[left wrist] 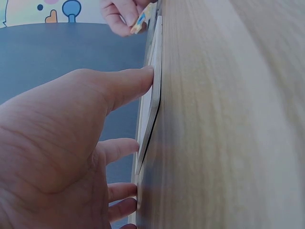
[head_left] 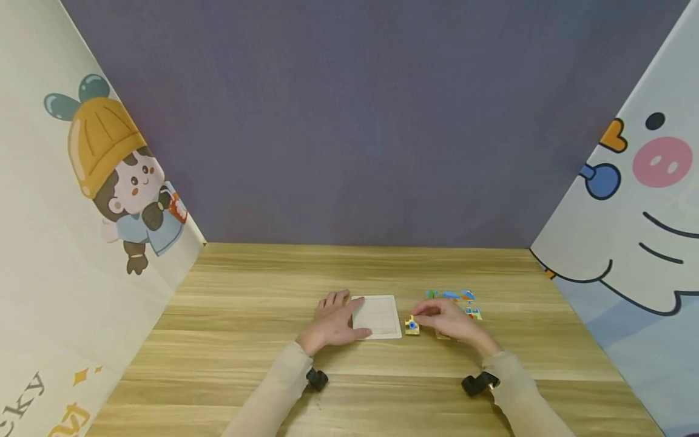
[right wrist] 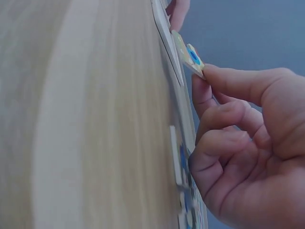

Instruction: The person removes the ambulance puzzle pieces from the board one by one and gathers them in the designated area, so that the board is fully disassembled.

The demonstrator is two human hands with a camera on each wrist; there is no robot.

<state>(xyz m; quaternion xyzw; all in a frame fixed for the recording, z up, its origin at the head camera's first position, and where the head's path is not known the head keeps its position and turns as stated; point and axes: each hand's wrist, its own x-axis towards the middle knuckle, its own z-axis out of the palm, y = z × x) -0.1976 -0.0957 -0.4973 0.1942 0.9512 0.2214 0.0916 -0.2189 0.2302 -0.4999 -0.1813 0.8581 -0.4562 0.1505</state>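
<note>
A flat, pale square puzzle tray (head_left: 377, 317) lies on the wooden table. My left hand (head_left: 330, 321) rests at the tray's left side, fingers spread, and the thumb (left wrist: 128, 85) touches its near edge in the left wrist view. Just right of the tray, my right hand (head_left: 452, 320) pinches a yellow jigsaw piece (head_left: 412, 328) with a blue round mark between thumb and fingertips. The right wrist view shows this piece (right wrist: 188, 55) tilted above the table. More colourful jigsaw pieces (head_left: 450, 295) lie beyond and beneath the right hand, which partly hides them.
The wooden tabletop (head_left: 262, 279) ends at a dark grey back panel (head_left: 360, 133). Side panels with cartoon prints (head_left: 131, 182) stand at left and right. Low pieces (right wrist: 177, 160) lie close under the right hand in its wrist view.
</note>
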